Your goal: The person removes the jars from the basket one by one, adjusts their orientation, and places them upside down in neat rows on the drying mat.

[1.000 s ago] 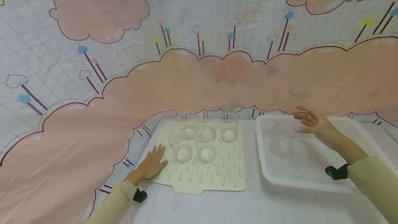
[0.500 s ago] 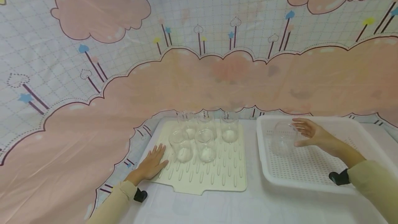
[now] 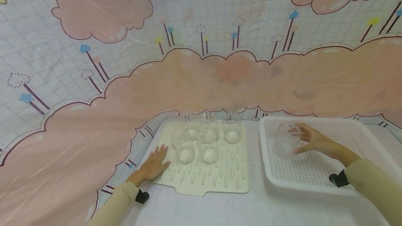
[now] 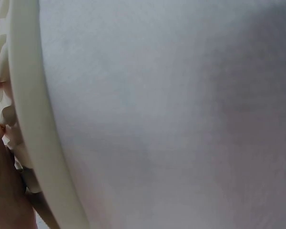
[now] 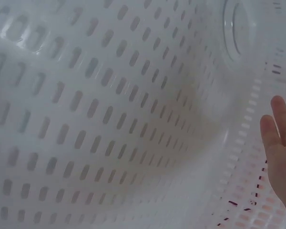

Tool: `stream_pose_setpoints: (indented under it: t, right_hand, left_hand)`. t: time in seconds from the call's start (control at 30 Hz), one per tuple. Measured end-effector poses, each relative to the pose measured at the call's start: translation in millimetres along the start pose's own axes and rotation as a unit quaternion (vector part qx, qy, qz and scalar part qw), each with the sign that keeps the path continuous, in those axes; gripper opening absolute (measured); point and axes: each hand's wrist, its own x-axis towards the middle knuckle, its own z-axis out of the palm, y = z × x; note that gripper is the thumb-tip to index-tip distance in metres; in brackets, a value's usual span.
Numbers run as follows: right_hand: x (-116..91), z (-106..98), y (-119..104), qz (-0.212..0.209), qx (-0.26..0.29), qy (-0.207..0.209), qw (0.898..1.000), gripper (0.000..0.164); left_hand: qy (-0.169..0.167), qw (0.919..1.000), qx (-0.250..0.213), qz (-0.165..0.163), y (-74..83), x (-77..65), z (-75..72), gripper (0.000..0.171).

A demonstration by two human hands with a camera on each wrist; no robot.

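Note:
A clear drinking glass (image 3: 285,145) stands in the white perforated basket (image 3: 264,156) on the right. My right hand (image 3: 314,144) is at its right side, fingers reaching behind the glass and thumb in front; whether they touch it I cannot tell. In the right wrist view the fingers (image 5: 282,119) look fairly straight. My left hand (image 3: 152,165) lies flat with spread fingers on the left edge of a cream ridged draining board (image 3: 216,180). Several more clear glasses stand on that board, the nearest ones being a left glass (image 3: 183,151) and a right glass (image 3: 208,151).
A white cloth (image 3: 251,208) covers the table under board and basket. Behind them hangs a patterned curtain (image 3: 201,83) with pink clouds. The basket's raised rim (image 3: 314,186) stands between its floor and the table front. A back glass (image 3: 231,132) stands near the board's far right corner.
My right hand has come down and moved left, from above and beside the glass in the basket to around its right side. The left hand and the glasses have stayed put.

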Motion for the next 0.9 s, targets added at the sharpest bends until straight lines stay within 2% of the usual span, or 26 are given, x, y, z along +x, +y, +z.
stream_pose_setpoints:
  t: [0.2,0.33,0.67,0.9]
  right_hand:
    - [6,5,3,-0.018,0.008,-0.004,1.0,0.089]
    - [10,8,4,-0.024,0.006,-0.003,1.0,0.089]
    - [16,14,3,-0.009,0.014,-0.007,1.0,0.091]
    - [17,19,4,-0.002,0.01,0.003,1.0,0.093]
  left_hand:
    - [-0.017,0.9997,0.009,-0.016,4.2,0.0,-4.4,0.069]
    - [-0.015,0.9997,0.01,-0.014,4.7,-0.4,-3.9,0.069]
    - [0.008,0.9999,-0.005,0.005,-0.6,-0.8,0.0,0.07]
    - [-0.009,0.9998,0.009,-0.012,-1.6,0.6,1.1,0.07]
